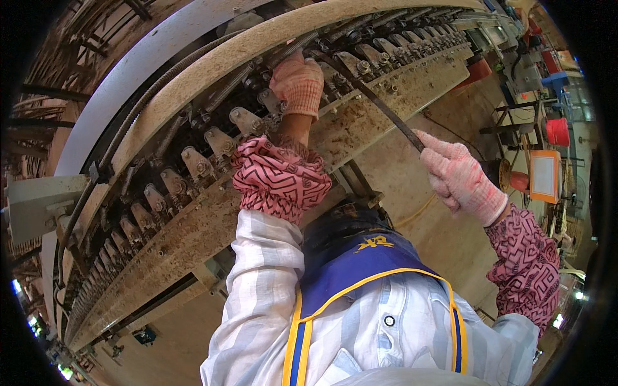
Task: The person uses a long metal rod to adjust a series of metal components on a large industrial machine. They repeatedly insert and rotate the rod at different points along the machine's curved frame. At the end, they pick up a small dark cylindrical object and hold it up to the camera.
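Observation:
My right hand (460, 175), in a pink and white knit glove, is closed around the lower end of a long dark metal bar (380, 103). The bar slants up and left, its far end among the metal parts of a long machine. My left hand (298, 83), gloved alike, reaches into the machine past a row of metal brackets (244, 120). Its fingers are hidden between the parts, so what they touch cannot be made out. Pink patterned sleeve covers are on both forearms.
A dusty metal ledge (367, 122) runs along the machine's near side. Above the brackets curves a tan rail (187, 83), with a dark cable (132, 106) along it. To the right are a red bucket (557, 131) and an orange-framed board (544, 175).

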Demonstrator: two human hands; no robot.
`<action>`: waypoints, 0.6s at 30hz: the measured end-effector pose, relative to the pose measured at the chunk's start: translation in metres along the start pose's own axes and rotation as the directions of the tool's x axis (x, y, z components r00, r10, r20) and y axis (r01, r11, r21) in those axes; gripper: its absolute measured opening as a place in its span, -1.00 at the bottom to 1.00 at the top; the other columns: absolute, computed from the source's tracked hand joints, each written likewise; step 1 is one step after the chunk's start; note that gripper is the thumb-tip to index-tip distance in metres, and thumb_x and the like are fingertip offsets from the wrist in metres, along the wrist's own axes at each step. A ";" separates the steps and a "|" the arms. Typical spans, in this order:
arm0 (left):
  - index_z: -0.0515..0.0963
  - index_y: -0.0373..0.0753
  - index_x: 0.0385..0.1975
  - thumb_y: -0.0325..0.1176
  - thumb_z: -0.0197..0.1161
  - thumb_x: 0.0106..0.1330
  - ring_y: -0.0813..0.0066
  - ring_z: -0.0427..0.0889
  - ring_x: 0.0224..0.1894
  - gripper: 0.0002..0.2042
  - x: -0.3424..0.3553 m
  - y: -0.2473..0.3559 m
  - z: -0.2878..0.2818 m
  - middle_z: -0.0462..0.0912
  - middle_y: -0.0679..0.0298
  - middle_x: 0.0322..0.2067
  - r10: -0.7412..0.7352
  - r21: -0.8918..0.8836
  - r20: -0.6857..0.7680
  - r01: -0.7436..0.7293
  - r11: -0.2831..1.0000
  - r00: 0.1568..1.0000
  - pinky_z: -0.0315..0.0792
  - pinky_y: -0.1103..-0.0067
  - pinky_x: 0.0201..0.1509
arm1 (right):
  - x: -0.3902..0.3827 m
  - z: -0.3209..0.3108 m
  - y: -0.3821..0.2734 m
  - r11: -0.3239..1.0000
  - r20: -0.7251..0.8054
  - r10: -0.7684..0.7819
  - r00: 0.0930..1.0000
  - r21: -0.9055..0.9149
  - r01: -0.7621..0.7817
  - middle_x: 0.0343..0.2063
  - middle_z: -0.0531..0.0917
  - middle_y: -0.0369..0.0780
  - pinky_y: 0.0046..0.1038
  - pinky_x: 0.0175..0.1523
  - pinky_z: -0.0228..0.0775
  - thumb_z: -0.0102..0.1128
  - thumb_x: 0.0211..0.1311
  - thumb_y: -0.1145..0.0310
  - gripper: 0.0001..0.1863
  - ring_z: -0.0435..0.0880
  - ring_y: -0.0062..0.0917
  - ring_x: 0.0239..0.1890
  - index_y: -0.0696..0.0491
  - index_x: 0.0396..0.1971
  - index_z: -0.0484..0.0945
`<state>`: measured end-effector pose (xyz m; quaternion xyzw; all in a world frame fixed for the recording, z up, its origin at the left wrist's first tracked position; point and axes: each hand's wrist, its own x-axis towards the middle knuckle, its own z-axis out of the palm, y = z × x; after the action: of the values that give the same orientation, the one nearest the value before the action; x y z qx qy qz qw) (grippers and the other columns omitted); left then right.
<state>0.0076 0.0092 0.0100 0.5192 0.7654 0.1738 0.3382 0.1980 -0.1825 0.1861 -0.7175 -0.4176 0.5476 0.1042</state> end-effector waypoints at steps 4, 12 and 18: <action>0.16 0.24 0.40 0.07 -0.17 0.43 0.06 0.48 0.20 -0.48 0.045 -0.036 0.041 0.46 0.11 0.21 0.139 0.101 -0.171 -0.123 0.987 0.975 0.46 0.13 0.02 | 0.001 0.011 -0.008 0.986 -0.027 -0.044 0.999 -0.161 0.039 -0.74 0.23 -0.47 -0.65 -0.74 0.06 -0.04 0.43 0.17 -0.46 0.15 -0.80 -0.78 0.00 0.35 0.25; 0.30 0.29 0.31 0.08 -0.05 0.37 0.17 0.60 -0.01 -0.51 -0.008 -0.007 0.003 0.55 0.19 0.11 0.020 0.083 -0.143 -0.008 0.996 0.990 0.49 0.18 -0.18 | 0.012 0.007 -0.001 0.996 -0.086 -0.040 0.995 -0.082 0.033 -0.75 0.22 -0.47 -0.65 -0.77 0.02 -0.05 0.44 0.16 -0.45 0.13 -0.80 -0.81 0.01 0.36 0.22; 0.41 0.27 0.24 0.09 -0.04 0.37 0.21 0.61 -0.01 -0.55 0.006 -0.009 0.007 0.57 0.26 0.09 0.037 0.087 -0.171 -0.022 0.996 0.985 0.50 0.21 -0.12 | 0.007 -0.016 0.021 0.836 0.429 -0.084 0.900 0.522 -0.171 -0.76 0.25 -0.44 -0.63 -0.78 0.08 -0.05 0.44 0.14 -0.47 0.17 -0.77 -0.81 -0.06 0.35 0.26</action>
<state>0.0051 0.0104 -0.0024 0.5273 0.7908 0.1904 0.2456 0.2226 -0.1856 0.1743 -0.5265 -0.2393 0.7919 0.1961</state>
